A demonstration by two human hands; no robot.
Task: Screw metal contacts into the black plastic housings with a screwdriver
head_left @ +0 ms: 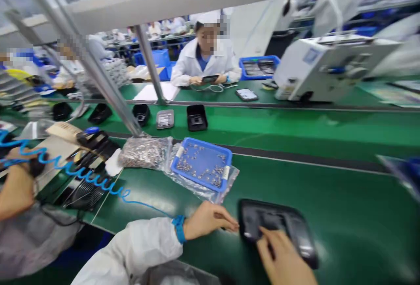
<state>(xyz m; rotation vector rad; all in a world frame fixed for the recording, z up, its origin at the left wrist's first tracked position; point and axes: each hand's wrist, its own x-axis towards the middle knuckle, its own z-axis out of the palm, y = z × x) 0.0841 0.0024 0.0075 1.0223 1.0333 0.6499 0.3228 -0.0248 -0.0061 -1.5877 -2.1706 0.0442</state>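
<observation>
Black casing (297,223) on green tabletop (348,215) | our left hand (236,227) beside it, fingertips together | our right hand (262,237) touching casing, grip unclear | hands apart

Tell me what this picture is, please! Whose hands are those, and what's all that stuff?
There is no robot here, just a person working with bare hands. The one picture comes from a camera on that person's head, looking forward and down.

The left hand, with a blue wristband, is beside a shiny black case. Its fingertips are close together, but I can't tell if they pinch something tiny. The right hand touches the case.

The case lies on a green table. Farther back, a blue tray holds lots of tiny metal pieces, with a clear bag of more small pieces beside it. The curly blue thing is a cord. Across the table sits another person in white.
</observation>
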